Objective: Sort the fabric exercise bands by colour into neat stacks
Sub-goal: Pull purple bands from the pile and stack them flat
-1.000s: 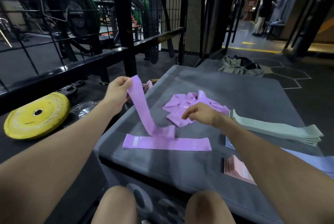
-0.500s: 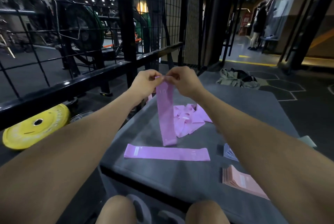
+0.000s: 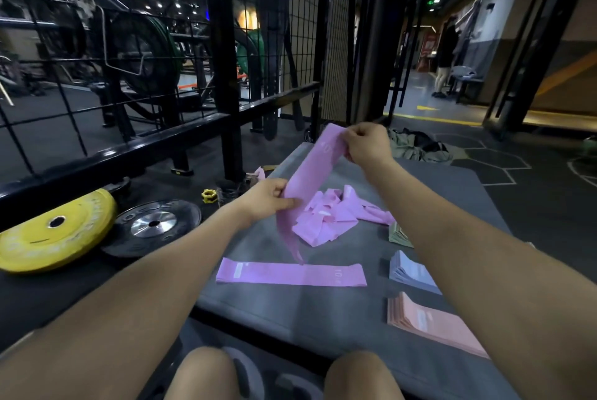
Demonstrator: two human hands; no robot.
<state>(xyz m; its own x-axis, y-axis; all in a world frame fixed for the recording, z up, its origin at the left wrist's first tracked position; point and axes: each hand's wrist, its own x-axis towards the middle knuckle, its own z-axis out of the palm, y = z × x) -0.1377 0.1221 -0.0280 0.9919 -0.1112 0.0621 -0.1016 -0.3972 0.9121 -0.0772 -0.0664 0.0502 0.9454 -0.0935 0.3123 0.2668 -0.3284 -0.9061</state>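
The grey mat (image 3: 420, 192) carried it all; a loose purple heap (image 3: 326, 222) lay mid-mat; the held purple band (image 3: 307, 180) hung limp and light, right hand (image 3: 365, 147) pinching its top, left hand (image 3: 268, 202) gripping mid-length; best taken by the ends.

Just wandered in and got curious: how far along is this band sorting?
Well along, it seems. Neat stacks of green, blue-grey and pink bands sit at the mat's right side. One purple band lies flat as the start of a stack. The left hand and right hand hold another purple band stretched between them. A crumpled purple heap remains.
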